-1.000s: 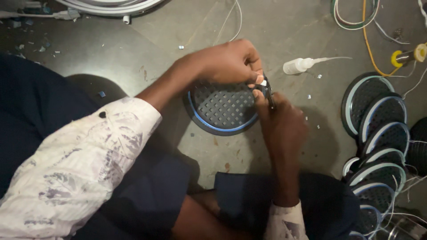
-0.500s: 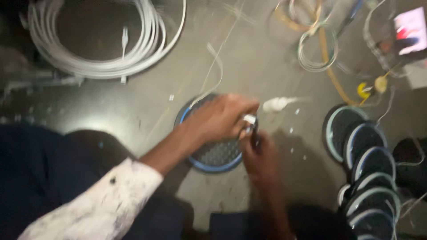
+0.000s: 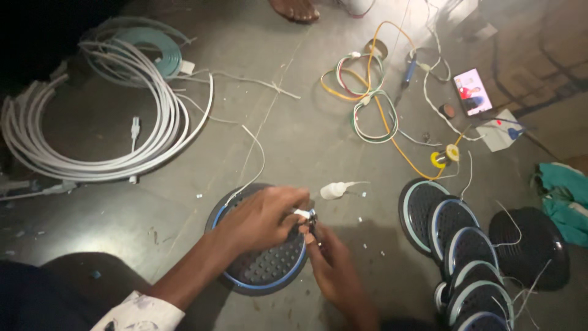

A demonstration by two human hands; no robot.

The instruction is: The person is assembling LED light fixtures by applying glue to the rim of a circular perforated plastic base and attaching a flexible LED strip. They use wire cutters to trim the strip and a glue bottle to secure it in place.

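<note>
— White plastic, that's what the left hand (image 3: 260,217) has: a small white connector piece (image 3: 301,214), pinched tight between thumb and fingertips right at the rim of the round dark grille (image 3: 266,266).

— And the right hand (image 3: 334,266)?

— Fingers closed on a small dark tool or part (image 3: 313,225), pressed up against that white piece. What it is exactly, I can't tell; it's tiny and in shadow. Both hands meet at the grille's upper right edge.

— Where's the grille itself?

— Flat on the concrete floor (image 3: 306,135), just in front of the person's knees, blue ring around its edge. A thin white wire (image 3: 254,156) runs from it up across the floor.

— So which step is this, you'd say?

— Looks to me like wiring work at the rim, joining or fixing that connector. I'd judge the next move needs a steady pinch from the left while the right works the small part home; a slip and the piece pops out.

— What else is about?

— A white squeeze bottle (image 3: 334,190) lies just beyond the hands. To the right, a row of similar round grilles (image 3: 456,236) overlapping, and a black dome-shaped cover (image 3: 533,245) beside them. Farther off, coloured wires (image 3: 367,101) in loops, a big coil of white cable (image 3: 98,135) at left, a lit phone (image 3: 473,91), and someone's bare foot (image 3: 295,8) at the top.
</note>
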